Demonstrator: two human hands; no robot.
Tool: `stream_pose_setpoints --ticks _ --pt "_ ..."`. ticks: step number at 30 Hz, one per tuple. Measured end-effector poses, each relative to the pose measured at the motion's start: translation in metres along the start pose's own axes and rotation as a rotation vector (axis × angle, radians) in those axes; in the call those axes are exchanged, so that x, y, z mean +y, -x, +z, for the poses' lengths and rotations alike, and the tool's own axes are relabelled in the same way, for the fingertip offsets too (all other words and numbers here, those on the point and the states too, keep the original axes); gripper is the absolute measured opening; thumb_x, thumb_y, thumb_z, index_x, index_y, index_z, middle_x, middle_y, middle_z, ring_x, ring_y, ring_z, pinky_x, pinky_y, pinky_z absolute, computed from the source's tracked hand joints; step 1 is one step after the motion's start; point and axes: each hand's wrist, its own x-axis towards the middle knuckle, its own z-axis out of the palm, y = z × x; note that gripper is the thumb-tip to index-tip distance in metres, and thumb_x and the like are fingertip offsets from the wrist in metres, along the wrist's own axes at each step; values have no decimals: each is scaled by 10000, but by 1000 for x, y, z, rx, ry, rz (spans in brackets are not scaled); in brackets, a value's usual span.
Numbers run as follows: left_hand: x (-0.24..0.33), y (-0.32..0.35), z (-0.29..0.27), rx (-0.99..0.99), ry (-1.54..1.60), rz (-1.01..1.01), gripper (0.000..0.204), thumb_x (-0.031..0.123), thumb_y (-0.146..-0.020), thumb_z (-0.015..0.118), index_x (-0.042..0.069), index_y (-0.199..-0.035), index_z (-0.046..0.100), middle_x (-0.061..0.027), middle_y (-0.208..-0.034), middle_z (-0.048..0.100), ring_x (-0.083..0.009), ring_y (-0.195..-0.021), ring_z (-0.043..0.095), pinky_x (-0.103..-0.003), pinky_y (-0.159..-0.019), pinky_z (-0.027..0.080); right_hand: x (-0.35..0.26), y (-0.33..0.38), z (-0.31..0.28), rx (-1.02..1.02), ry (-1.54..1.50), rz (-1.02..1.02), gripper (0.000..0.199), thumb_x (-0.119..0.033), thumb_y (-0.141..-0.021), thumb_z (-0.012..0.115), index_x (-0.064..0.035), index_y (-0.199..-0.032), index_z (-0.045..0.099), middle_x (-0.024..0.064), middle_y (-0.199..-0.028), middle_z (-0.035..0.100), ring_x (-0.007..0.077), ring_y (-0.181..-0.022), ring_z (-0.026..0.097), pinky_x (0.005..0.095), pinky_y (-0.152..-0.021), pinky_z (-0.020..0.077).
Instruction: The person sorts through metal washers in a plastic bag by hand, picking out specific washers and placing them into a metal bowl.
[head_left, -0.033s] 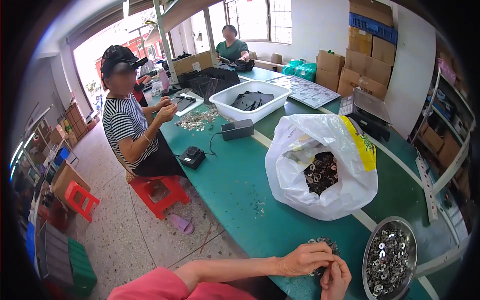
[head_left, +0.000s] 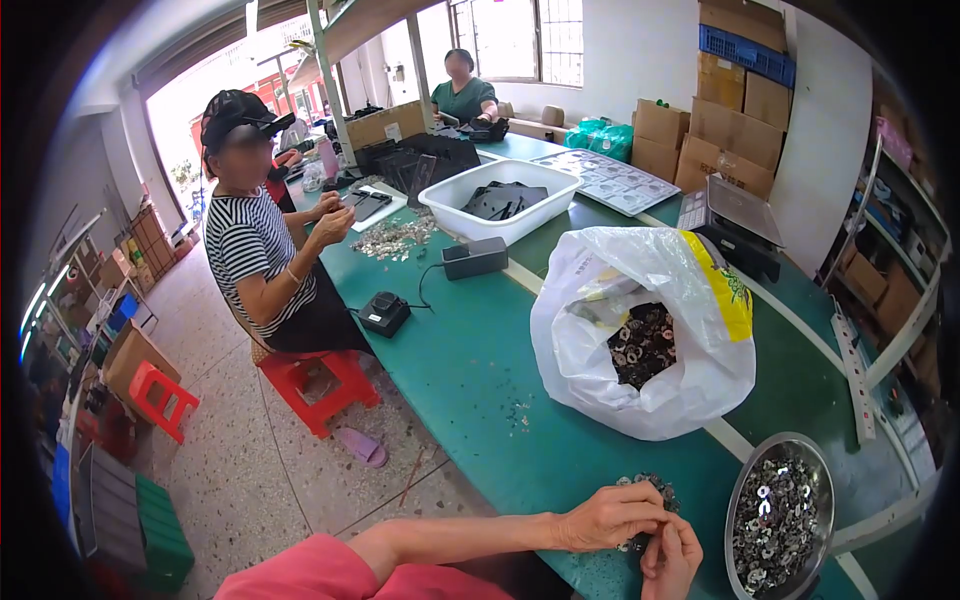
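Observation:
At the near edge of the table, my left hand [head_left: 612,520] and my right hand [head_left: 672,562] meet with their fingertips pinched together. Whatever they hold between them is too small or too hidden to name. Under and just behind my fingers lies a little pile of small dark metal parts [head_left: 655,484], partly covered by my hands. To the right of them stands a steel bowl [head_left: 735,510] filled with small ring-shaped metal parts [head_left: 775,525]. Farther back, an open white plastic bag [head_left: 575,370] holds more such dark parts [head_left: 640,345].
A white tub [head_left: 510,228] with black sheets, a black power adapter [head_left: 475,259] and a black charger [head_left: 385,314] stand farther back. A co-worker in a striped shirt [head_left: 240,255] sits at the left beside a heap of metal pieces [head_left: 395,238]. Another person [head_left: 465,102] works at the far end.

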Motion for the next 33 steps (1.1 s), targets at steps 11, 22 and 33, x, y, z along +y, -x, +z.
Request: stream_pose_setpoints --ticks 11,22,33 --pt "1 0 -13 -133 422 -465 90 -1 -802 635 -29 -887 628 -99 -827 581 -199 -736 579 -300 -626 447 0 1 4 34 151 -70 190 -132 -952 506 -1 -1011 632 -4 -560 457 37 -401 286 207 -372 218" --pt "-3 -1 -4 -41 129 -8 112 13 -769 648 -2 -879 630 -91 -822 589 -262 -789 540 -357 -722 428 -13 3 18 32 -279 267 188 -150 -970 458 0 -1037 549 42 -726 512 75 -563 411 196 -442 306" --pt "-2 -2 -7 -15 122 39 131 -1 -738 669 -7 -861 622 -87 -912 581 -266 -822 521 -372 -733 422 19 -8 -20 -24 -338 198 187 -196 -950 488 -11 -957 514 70 -775 545 128 -583 507 204 -419 390"
